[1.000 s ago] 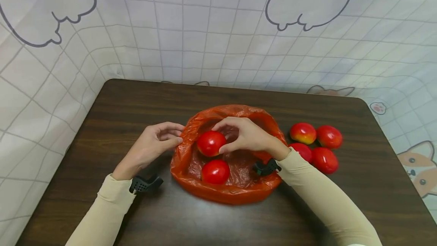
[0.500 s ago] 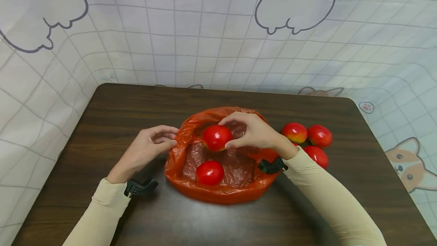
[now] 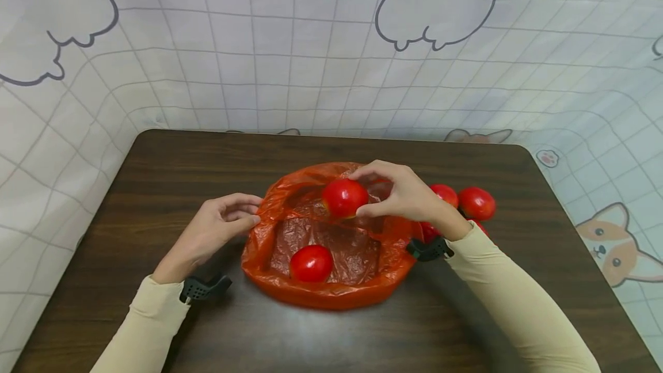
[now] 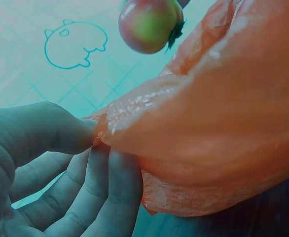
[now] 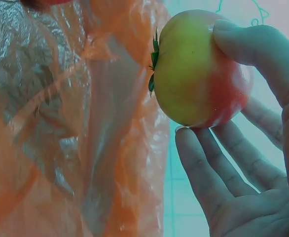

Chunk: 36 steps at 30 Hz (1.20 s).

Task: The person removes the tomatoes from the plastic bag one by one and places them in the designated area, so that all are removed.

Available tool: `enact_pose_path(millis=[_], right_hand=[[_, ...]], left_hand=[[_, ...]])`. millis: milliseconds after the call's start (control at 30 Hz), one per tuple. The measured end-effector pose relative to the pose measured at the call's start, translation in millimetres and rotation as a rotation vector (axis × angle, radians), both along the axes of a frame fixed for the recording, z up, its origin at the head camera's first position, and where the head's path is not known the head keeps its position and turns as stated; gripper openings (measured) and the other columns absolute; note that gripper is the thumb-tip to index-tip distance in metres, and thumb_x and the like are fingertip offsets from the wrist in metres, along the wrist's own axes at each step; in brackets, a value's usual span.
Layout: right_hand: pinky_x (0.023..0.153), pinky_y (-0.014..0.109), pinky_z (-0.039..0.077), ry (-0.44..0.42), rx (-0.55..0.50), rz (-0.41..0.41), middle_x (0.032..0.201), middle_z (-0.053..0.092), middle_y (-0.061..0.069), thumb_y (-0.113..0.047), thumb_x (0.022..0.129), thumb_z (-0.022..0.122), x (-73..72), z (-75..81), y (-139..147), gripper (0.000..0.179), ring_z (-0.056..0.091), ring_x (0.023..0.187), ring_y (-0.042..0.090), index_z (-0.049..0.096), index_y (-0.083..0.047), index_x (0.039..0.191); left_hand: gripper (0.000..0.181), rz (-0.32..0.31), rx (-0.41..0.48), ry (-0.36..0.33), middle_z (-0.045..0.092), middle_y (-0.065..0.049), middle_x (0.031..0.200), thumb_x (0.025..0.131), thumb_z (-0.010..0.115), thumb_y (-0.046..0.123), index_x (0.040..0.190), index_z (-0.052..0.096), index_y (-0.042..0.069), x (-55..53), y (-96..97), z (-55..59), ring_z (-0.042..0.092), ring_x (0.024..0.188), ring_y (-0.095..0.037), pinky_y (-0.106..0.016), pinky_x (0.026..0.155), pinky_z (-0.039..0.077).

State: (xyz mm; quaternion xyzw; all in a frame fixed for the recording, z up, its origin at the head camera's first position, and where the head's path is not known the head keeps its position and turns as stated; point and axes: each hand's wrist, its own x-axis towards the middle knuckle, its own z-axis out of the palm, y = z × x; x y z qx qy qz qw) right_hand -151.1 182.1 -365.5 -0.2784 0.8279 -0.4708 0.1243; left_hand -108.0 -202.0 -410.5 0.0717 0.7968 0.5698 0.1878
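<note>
An orange-red plastic bag (image 3: 331,298) stands wide open on the table, its rim spread in a ring. My left hand (image 3: 209,232) pinches the bag's left rim between thumb and fingers, as the left wrist view shows. Over the bag's far part, my right hand (image 3: 406,197) grips a red tomato (image 3: 344,197) by thumb and fingertips. In the right wrist view this tomato (image 5: 198,69) has a yellow-green side and green leaves at its stem end, and it is raised beside the bag's wall. Another tomato (image 3: 312,263) lies inside the bag near the front.
Several more red tomatoes (image 3: 477,203) lie together on the dark wooden table (image 3: 197,160) right of the bag, partly hidden by my right forearm. A white gridded cloth (image 3: 290,56) with cartoon dogs hangs behind and beside the table.
My right hand has lifted the held tomato up and rightward, away from the one lying in the bag. My left hand stays at the left rim. The head view has shifted slightly.
</note>
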Motion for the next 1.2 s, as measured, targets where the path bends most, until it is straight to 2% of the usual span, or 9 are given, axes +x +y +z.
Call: enact_pose_path(millis=[133,333,633,800,1000,1200], right_hand=[[0.101,0.05,0.059,0.016,-0.001,-0.031,0.13,0.066,-0.001,-0.017,0.078,0.092,3.1,2.6,11.8,0.058,0.068,0.117,0.016,0.066,-0.021,0.13],[0.103,0.038,0.059,0.044,0.015,-0.086,0.13,0.066,-0.003,-0.016,0.077,0.092,8.5,5.2,31.6,0.059,0.068,0.119,0.013,0.066,-0.021,0.13],[0.099,0.031,0.06,0.086,0.008,-0.158,0.129,0.065,0.0,-0.011,0.078,0.091,16.5,4.6,58.2,0.059,0.071,0.113,0.008,0.065,-0.016,0.131],[0.098,0.023,0.059,0.078,-0.006,-0.215,0.129,0.065,0.001,-0.01,0.079,0.09,21.3,4.7,71.4,0.058,0.07,0.112,0.005,0.065,-0.017,0.131],[0.098,0.024,0.059,0.06,-0.005,-0.271,0.129,0.066,0.003,-0.009,0.079,0.09,27.7,4.6,85.3,0.057,0.069,0.115,0.003,0.066,-0.015,0.131],[0.095,0.016,0.057,0.073,0.005,-0.307,0.129,0.065,0.003,-0.008,0.08,0.089,33.8,4.8,97.2,0.057,0.069,0.114,-0.001,0.065,-0.013,0.131]], left_hand=[[0.046,-0.001,0.001,-0.004,0.068,-0.018,0.128,0.097,0.073,0.029,0.137,0.06,0.009,0.4,-0.4,0.3,0.075,0.102,-0.015,-0.032,0.09,0.064],[0.046,-0.008,0.011,0.003,0.068,-0.018,0.128,0.097,0.073,0.03,0.137,0.06,0.009,0.5,0.0,2.2,0.075,0.102,-0.014,-0.032,0.09,0.064],[0.047,-0.009,0.013,-0.002,0.067,-0.02,0.129,0.098,0.073,0.028,0.138,0.059,0.007,1.3,0.6,2.3,0.075,0.101,-0.013,-0.031,0.089,0.064],[0.047,-0.011,0.029,0.001,0.066,-0.02,0.129,0.098,0.073,0.028,0.138,0.059,0.007,1.3,0.7,2.4,0.075,0.101,-0.012,-0.031,0.088,0.064],[0.048,-0.013,0.025,0.002,0.066,-0.02,0.129,0.098,0.073,0.029,0.138,0.059,0.007,1.9,0.2,2.2,0.074,0.101,-0.012,-0.03,0.089,0.064],[0.048,-0.014,0.031,0.009,0.066,-0.02,0.129,0.098,0.073,0.029,0.138,0.058,0.007,2.8,-0.1,1.3,0.074,0.102,-0.013,-0.03,0.088,0.064]])
